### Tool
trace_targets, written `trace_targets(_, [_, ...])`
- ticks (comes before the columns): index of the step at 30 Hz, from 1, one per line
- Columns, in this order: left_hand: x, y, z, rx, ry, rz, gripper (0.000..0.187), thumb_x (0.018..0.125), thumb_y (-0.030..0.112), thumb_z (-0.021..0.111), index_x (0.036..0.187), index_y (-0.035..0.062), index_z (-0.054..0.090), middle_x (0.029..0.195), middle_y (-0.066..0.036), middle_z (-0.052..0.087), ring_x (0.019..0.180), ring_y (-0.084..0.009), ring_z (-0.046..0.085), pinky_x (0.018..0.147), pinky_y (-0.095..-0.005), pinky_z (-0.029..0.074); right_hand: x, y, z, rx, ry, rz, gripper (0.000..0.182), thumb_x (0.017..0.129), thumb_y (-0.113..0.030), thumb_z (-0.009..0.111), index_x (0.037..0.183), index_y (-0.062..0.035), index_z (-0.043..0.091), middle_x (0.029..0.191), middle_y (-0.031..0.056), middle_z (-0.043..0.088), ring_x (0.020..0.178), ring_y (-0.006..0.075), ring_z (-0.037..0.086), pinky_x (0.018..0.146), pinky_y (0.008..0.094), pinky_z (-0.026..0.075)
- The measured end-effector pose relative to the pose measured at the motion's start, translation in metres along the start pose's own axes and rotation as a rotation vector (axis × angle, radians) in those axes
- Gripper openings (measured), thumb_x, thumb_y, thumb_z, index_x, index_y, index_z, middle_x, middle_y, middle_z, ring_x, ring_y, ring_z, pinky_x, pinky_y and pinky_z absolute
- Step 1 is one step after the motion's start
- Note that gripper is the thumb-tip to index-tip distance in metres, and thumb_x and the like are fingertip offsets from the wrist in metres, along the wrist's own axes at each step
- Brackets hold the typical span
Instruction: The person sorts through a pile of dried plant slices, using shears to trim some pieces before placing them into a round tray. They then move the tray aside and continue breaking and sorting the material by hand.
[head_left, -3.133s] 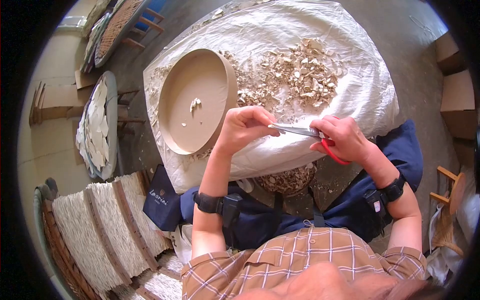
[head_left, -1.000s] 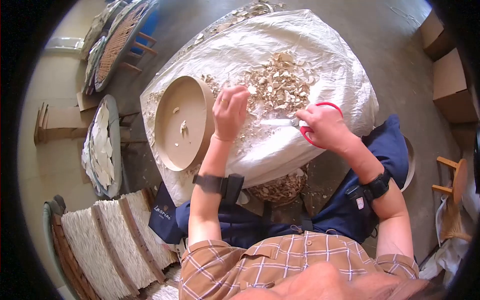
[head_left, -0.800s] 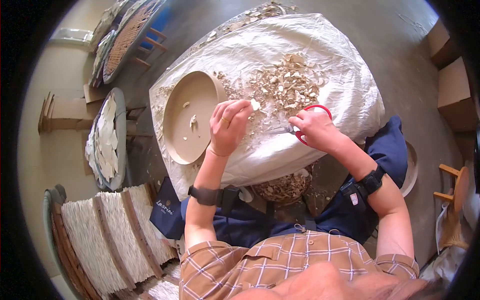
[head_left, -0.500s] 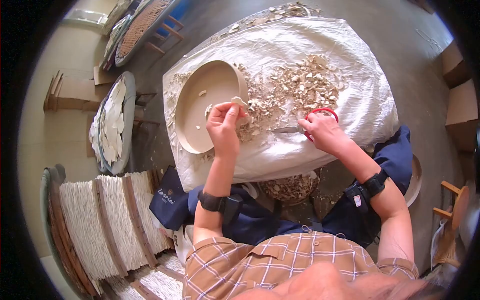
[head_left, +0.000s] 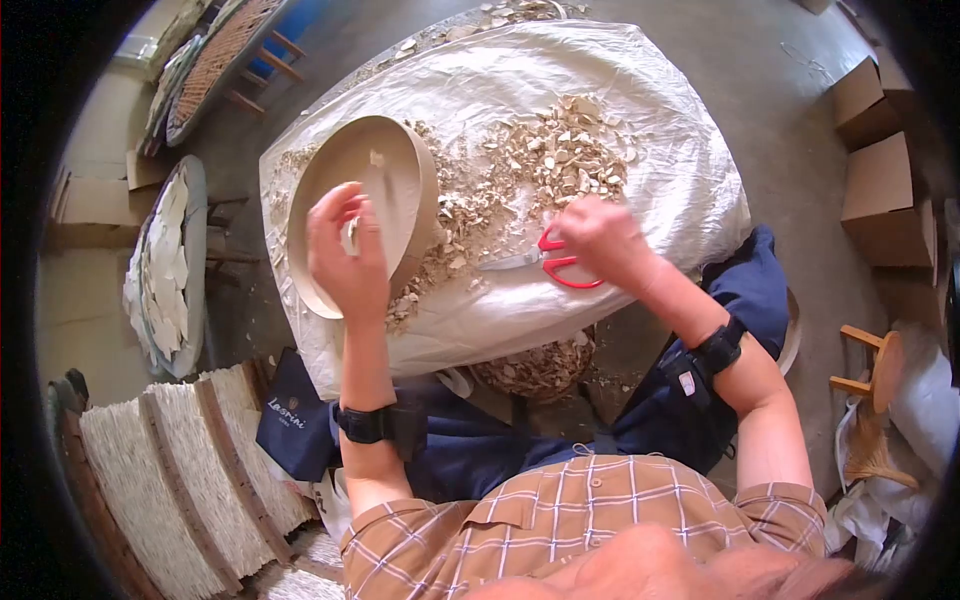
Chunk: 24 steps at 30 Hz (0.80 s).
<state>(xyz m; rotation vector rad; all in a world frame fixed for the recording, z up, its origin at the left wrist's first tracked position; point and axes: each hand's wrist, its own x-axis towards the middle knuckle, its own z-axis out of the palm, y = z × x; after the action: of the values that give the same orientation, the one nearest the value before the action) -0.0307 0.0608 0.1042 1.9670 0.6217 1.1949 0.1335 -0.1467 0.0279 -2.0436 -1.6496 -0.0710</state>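
Observation:
My left hand point(head_left: 347, 250) is over the round shallow tray point(head_left: 427, 185), blurred, with its fingers curled and the thumb apart from them. Between thumb and fingers a small pale patch shows; a blurred pale flake point(head_left: 376, 158) appears just beyond the fingertips, inside the tray. My right hand point(head_left: 603, 240) is closed at the red-handled scissors point(head_left: 570, 272), partly covering their handles. The blades point left, low over the white cloth point(head_left: 680, 130). Beyond and beside the scissors lies a heap of broken pale flakes point(head_left: 575, 160), with smaller crumbs spreading toward the tray.
A basket of flakes point(head_left: 538, 368) stands beneath the table's near edge. Racks of pale sheets point(head_left: 165, 265) line the left side. Cardboard boxes point(head_left: 885, 190) and a small wooden stool point(head_left: 880, 370) stand at the right.
The view has shifted, so the table appears farther left. My left hand has opened from its pinch on a flake and moved farther over the tray. The scissors' handle loops show more plainly.

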Motion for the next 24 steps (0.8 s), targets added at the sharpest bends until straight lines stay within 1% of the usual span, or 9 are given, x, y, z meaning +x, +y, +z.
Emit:
trace_targets(2, [-0.010,0.007,0.007,0.155,-0.224,0.209,0.019,0.078,0.000,0.056,0.097,0.0023,0.058,0.097,-0.007,0.058,0.087,-0.0124,0.055,0.074,-0.0243,0.045,0.002,0.021,-0.009,-0.144,-0.001,0.199,0.007,0.070,-0.004,0.052,0.076,-0.0054,0.056,0.077,0.0105,0.056,0.076,0.0251,0.056,0.064,0.0345,0.048])
trace_targets(5, [-0.026,0.008,0.031,0.169,-0.525,0.202,0.022,0.074,0.002,0.060,0.096,0.0032,0.059,0.099,-0.011,0.057,0.088,-0.0183,0.056,0.074,-0.0272,0.046,-0.002,0.052,0.001,-0.193,0.156,0.328,0.012,0.070,-0.004,0.052,0.081,-0.0048,0.056,0.080,0.0115,0.055,0.080,0.0267,0.055,0.066,0.0362,0.048])
trace_targets(7, [-0.041,-0.002,0.045,0.198,-0.620,0.186,0.026,0.072,0.003,0.061,0.098,0.0032,0.058,0.101,-0.013,0.056,0.090,-0.0213,0.056,0.076,-0.0288,0.046,-0.003,0.054,0.004,-0.189,0.153,0.320,0.014,0.070,-0.004,0.052,0.083,-0.0052,0.057,0.082,0.0114,0.055,0.081,0.0268,0.055,0.067,0.0365,0.048])
trace_targets(9, [-0.053,-0.012,0.056,0.346,-0.758,0.286,0.031,0.070,0.007,0.063,0.100,0.0035,0.056,0.102,-0.013,0.054,0.095,-0.0260,0.053,0.081,-0.0328,0.044,-0.002,0.053,0.006,-0.179,0.146,0.307,0.016,0.070,-0.004,0.052,0.085,-0.0056,0.057,0.084,0.0113,0.055,0.082,0.0270,0.055,0.068,0.0368,0.047])
trace_targets(12, [-0.066,-0.027,0.066,0.397,-0.885,0.305,0.033,0.069,0.009,0.063,0.100,0.0037,0.054,0.098,-0.012,0.054,0.096,-0.0274,0.051,0.082,-0.0354,0.043,0.001,0.053,0.006,-0.167,0.022,0.326,0.015,0.070,-0.005,0.052,0.084,-0.0066,0.058,0.085,0.0113,0.055,0.083,0.0275,0.055,0.069,0.0362,0.047])
trace_targets(14, [-0.074,-0.037,0.068,0.441,-0.886,0.339,0.028,0.069,0.008,0.061,0.096,0.0031,0.055,0.094,-0.011,0.054,0.090,-0.0266,0.053,0.078,-0.0358,0.044,0.002,0.063,0.001,-0.337,-0.090,0.486,0.013,0.071,-0.007,0.053,0.082,-0.0078,0.059,0.085,0.0107,0.055,0.083,0.0274,0.055,0.070,0.0360,0.047])
trace_targets(16, [-0.079,-0.042,0.065,0.523,-1.026,0.353,0.015,0.066,0.001,0.053,0.081,0.0027,0.055,0.090,-0.011,0.055,0.087,-0.0256,0.054,0.074,-0.0350,0.046,0.006,0.061,-0.013,-0.339,-0.084,0.503,0.011,0.072,-0.009,0.054,0.081,-0.0084,0.059,0.085,0.0104,0.055,0.083,0.0262,0.056,0.070,0.0364,0.047])
trace_targets(17, [-0.081,-0.045,0.065,0.545,-1.005,0.365,0.015,0.065,0.001,0.054,0.079,0.0032,0.055,0.091,-0.011,0.055,0.086,-0.0248,0.055,0.072,-0.0341,0.047,0.008,0.060,-0.018,-0.325,-0.067,0.498,0.011,0.073,-0.010,0.054,0.082,-0.0086,0.060,0.085,0.0103,0.055,0.084,0.0257,0.056,0.070,0.0363,0.047])
trace_targets(24, [-0.087,-0.047,0.066,0.597,-0.990,0.333,0.020,0.070,0.002,0.053,0.089,0.0021,0.054,0.091,-0.011,0.053,0.087,-0.0247,0.054,0.071,-0.0345,0.047,0.037,0.050,-0.025,-0.242,-0.097,0.316,0.013,0.074,-0.013,0.056,0.084,-0.0070,0.060,0.085,0.0102,0.055,0.084,0.0266,0.055,0.072,0.0367,0.046])
